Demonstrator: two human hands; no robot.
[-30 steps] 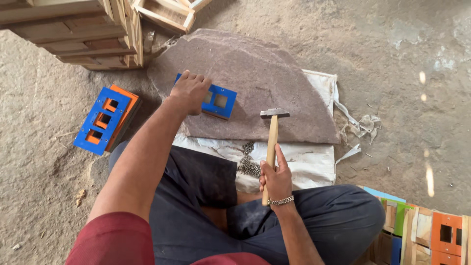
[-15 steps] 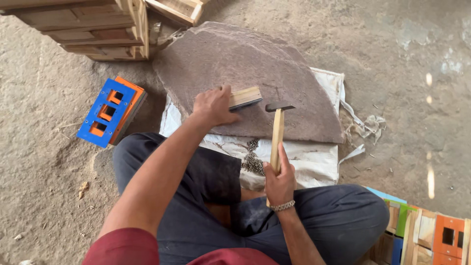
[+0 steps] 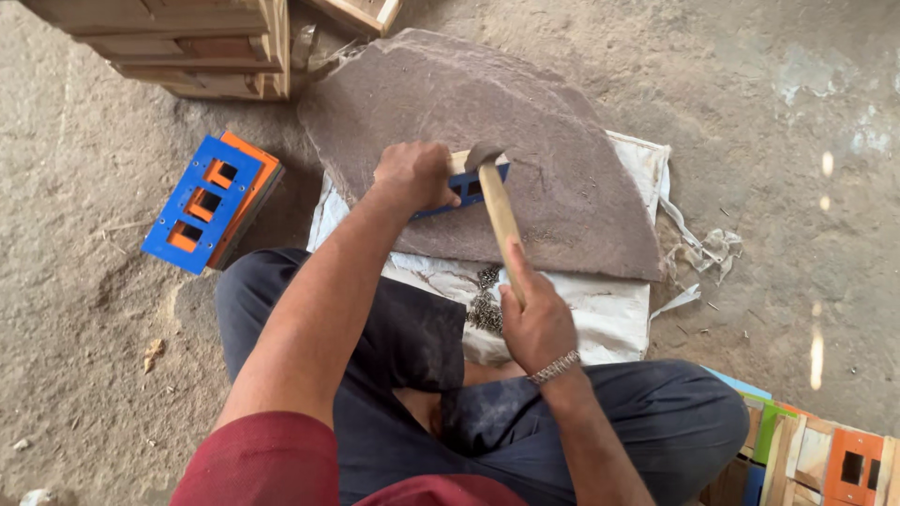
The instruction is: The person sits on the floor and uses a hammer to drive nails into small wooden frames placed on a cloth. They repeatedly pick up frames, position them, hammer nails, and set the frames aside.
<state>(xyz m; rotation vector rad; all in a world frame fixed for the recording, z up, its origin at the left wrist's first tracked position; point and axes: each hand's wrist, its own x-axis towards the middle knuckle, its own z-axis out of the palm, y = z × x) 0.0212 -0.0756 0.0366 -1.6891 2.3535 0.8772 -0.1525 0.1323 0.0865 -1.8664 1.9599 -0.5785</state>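
Gripping blue block [image 3: 473, 183] | left hand [image 3: 412, 175] | hammer [image 3: 497, 211] touching

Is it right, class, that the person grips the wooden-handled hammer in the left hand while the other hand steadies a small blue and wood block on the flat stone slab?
Not quite. The head view shows the hammer gripped in the right hand, not the left. It is the left hand that steadies the small blue and wood block on the flat stone slab.

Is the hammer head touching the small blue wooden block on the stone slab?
Touching: in the head view the hammer head sits on the blue wooden block's top edge, with no gap visible.
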